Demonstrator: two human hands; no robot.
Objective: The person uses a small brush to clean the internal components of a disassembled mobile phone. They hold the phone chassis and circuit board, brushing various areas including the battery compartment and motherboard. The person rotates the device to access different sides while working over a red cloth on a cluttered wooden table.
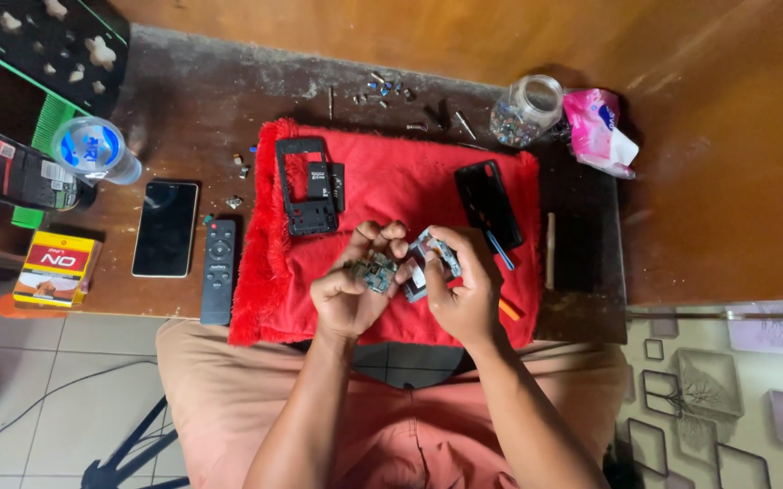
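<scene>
Left hand (348, 294): centre of frame, over the red cloth; fingers curled closed around a small greenish circuit board (374, 272), pinched between thumb and fingertips.
Right hand (460, 292): just right of the left hand; fingers bent tightly around a grey-blue phone part (429, 261), gripped at its edges.
Circuit board and phone part: touching or nearly so, held side by side just above the cloth at frame centre.
Red cloth (391, 186): spread on the dark wooden table (183, 118), beneath both hands.
Black phone frame (304, 188): upper left of the cloth, lying flat, with a small black card just beside it.
Black back cover (487, 204): upper right of the cloth, tilted.
Remote control (218, 270): left of the cloth, beside a dark smartphone (165, 228).
Glass jar (525, 110): upper right of the table, next to a pink packet (596, 129).
Loose screws (384, 91): scattered along the table's far edge, above the cloth.
Water bottle (95, 149): upper left, lying near a yellow box (55, 266).
</scene>
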